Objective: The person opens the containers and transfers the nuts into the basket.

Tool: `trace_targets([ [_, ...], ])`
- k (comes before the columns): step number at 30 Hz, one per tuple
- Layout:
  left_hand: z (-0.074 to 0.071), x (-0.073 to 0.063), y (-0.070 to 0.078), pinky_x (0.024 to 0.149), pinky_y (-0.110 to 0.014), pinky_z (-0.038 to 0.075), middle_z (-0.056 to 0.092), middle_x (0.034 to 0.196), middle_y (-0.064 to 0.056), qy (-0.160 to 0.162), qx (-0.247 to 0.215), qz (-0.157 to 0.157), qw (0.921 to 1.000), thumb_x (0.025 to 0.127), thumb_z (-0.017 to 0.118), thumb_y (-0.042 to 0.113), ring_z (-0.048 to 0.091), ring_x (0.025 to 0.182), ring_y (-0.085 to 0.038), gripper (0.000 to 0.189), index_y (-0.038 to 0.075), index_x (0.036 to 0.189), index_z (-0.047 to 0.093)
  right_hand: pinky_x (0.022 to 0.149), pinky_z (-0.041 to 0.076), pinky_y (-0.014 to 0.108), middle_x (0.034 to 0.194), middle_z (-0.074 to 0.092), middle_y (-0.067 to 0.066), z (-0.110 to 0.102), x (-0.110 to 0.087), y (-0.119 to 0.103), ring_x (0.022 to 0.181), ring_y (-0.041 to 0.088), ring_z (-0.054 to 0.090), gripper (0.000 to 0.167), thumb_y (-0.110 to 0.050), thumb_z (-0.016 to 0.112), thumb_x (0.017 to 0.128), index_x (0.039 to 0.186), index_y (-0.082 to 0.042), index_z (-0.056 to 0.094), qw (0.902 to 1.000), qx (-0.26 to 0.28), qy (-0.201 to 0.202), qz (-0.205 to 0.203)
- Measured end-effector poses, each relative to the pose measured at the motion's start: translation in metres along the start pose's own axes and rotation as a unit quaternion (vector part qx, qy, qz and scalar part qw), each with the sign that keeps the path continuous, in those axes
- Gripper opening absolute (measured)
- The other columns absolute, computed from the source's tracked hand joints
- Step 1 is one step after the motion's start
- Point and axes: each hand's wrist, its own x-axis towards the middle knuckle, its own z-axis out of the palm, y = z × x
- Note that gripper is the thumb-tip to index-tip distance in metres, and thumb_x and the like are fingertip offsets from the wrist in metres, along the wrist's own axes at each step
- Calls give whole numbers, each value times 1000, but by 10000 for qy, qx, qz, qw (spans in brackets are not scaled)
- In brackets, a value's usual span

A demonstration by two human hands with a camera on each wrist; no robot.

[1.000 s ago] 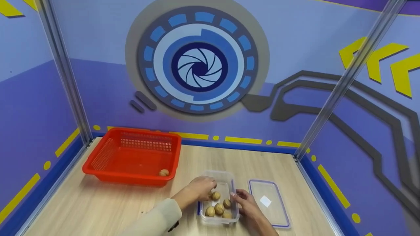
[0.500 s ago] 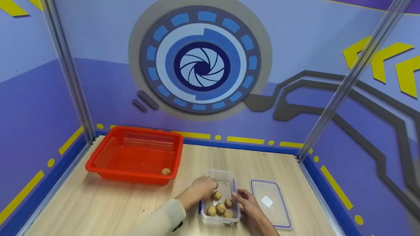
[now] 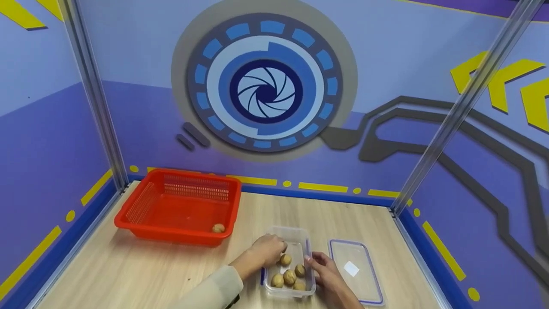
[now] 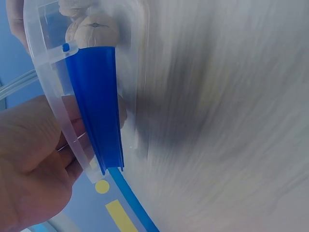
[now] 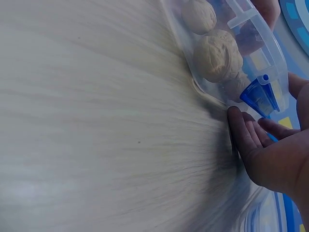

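A clear plastic food container (image 3: 288, 293) with a blue side latch (image 4: 94, 101) stands on the table with several walnuts (image 3: 289, 277) in its near half. My left hand (image 3: 269, 249) reaches over its left wall, fingers curled down inside at a walnut (image 3: 285, 259); the fingertips are mostly hidden. In the left wrist view this walnut (image 4: 122, 112) shows partly behind the latch, close to the fingers. On the opposite side my right hand (image 3: 328, 274) grips the container, thumb at the rim and fingers low along the wall (image 5: 277, 154).
A red plastic basket (image 3: 176, 237) with one walnut (image 3: 218, 228) in its near right corner stands at the back left. The container's clear lid (image 3: 362, 257), blue-edged with a white label, lies flat to the right. Printed panels and metal posts enclose the table.
Both hands stay at the container with little movement; the left hand keeps inside its left wall. The whole head view has shifted slightly.
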Motion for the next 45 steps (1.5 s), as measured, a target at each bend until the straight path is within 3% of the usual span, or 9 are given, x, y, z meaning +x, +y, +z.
trace_targets([
  [11,2,-3,-8,85,-33,56,74,99,2,96,-135,-128,9998,93,71,14,69,92,-20,9,14,101,76,101,54,49,136,60,20,8,0,0,122,30,61,64,-35,71,103,146,8,48,9995,-97,47,-307],
  [18,11,-3,-5,87,-33,56,73,102,3,492,-400,62,9980,93,72,13,69,97,-18,12,14,104,75,98,55,53,135,61,24,1,-3,4,121,32,60,59,-31,68,106,142,11,49,9979,-341,136,-535],
  [25,14,-6,-7,93,-32,54,73,108,2,497,-651,69,9966,91,77,15,68,104,-17,20,15,110,74,100,54,51,136,61,20,3,-2,5,122,30,60,62,-35,70,104,144,8,50,9992,-179,286,-219],
  [37,13,-4,-6,97,-30,53,72,112,3,454,-986,86,9941,92,78,13,66,108,-16,22,15,114,73,106,49,55,140,59,21,2,-4,5,131,37,54,66,-40,70,103,145,6,48,9990,-102,424,-43],
  [41,12,-5,-12,98,-31,53,70,113,2,442,-1471,65,9881,91,82,12,64,108,-15,26,13,115,72,108,47,56,142,57,22,5,-2,5,132,36,53,68,-41,70,103,146,6,47,9991,-76,428,5],
  [43,11,-4,-15,97,-30,54,70,112,1,457,-1932,25,9801,91,82,11,64,106,-14,26,10,115,73,105,51,53,139,58,22,4,-1,6,128,34,56,64,-38,70,104,144,7,48,9993,-33,356,-112],
  [45,9,-1,-18,96,-30,54,71,111,-1,500,-2488,-42,9672,91,82,11,65,105,-15,26,7,115,72,100,54,48,135,61,20,3,0,6,123,31,58,61,-36,70,104,142,7,50,9993,25,322,-211],
])
